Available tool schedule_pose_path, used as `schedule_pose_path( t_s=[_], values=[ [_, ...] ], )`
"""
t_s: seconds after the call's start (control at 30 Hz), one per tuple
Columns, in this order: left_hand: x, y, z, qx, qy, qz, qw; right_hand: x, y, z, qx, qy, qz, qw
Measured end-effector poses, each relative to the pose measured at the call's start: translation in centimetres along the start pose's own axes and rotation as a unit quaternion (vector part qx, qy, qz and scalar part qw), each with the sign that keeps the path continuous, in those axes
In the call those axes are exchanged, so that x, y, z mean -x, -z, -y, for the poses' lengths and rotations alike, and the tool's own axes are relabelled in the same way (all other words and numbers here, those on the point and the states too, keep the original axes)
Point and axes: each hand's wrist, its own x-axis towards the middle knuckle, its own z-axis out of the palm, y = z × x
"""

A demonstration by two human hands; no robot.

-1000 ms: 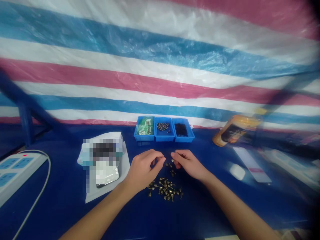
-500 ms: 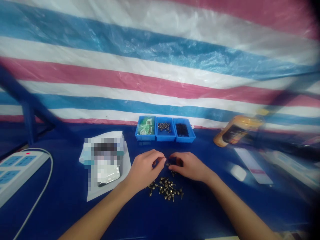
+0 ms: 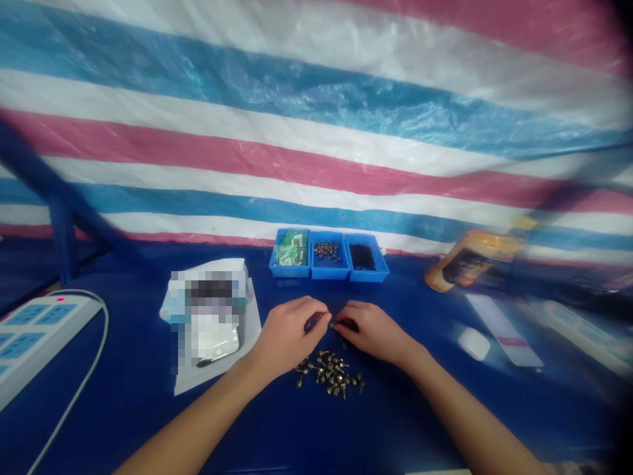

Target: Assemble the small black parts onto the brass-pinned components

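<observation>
Fingertip to fingertip, my two hands almost meet above the blue table. My left hand (image 3: 297,330) is closed in a pinch; whatever lies between its thumb and forefinger is too small to make out. A tiny brass-coloured metal part (image 3: 333,324) shows at the fingertips of my right hand (image 3: 373,330), which is pinched round it. Just below the hands lies a loose pile of small brass-coloured, screw-like parts (image 3: 333,376), each with a thicker head and a thin stem. One more dark piece sits under my right fingers, partly hidden.
Beyond my hands stand three joined blue trays (image 3: 330,272) holding green packets, brass pieces and dark small parts. Papers with a phone-like device (image 3: 225,346) and a power strip (image 3: 30,336) lie left. To the right are a bottle (image 3: 459,264), a white case (image 3: 475,344) and a flat pale box (image 3: 504,333).
My right hand's fingers have drawn closer together and nearer my left fingertips. The whole view has shifted very slightly; the pile looks the same.
</observation>
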Motion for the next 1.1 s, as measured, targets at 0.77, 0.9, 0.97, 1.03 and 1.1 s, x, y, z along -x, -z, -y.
schedule_pose_path(
  t_s=[0.77,0.9,0.97,1.03,1.1],
  values=[
    [0.0,-0.3,0.3,-0.026,-0.008,0.036,0.999,-0.5,0.1,0.8,-0.36,-0.087,-0.069,0.926],
    [0.0,-0.4,0.2,-0.016,-0.03,0.024,0.999,-0.6,-0.2,1.5,-0.462,-0.092,-0.073,0.879],
    [0.0,-0.4,0.1,-0.005,-0.039,0.009,0.999,-0.7,-0.3,1.8,-0.491,-0.088,-0.076,0.863],
    [0.0,-0.5,0.1,0.002,-0.047,-0.007,0.999,-0.8,-0.6,2.1,-0.512,-0.089,-0.079,0.851],
    [0.0,-0.7,0.1,0.007,-0.054,-0.025,0.998,-0.8,-0.7,2.4,-0.521,-0.093,-0.082,0.844]
  ],
)
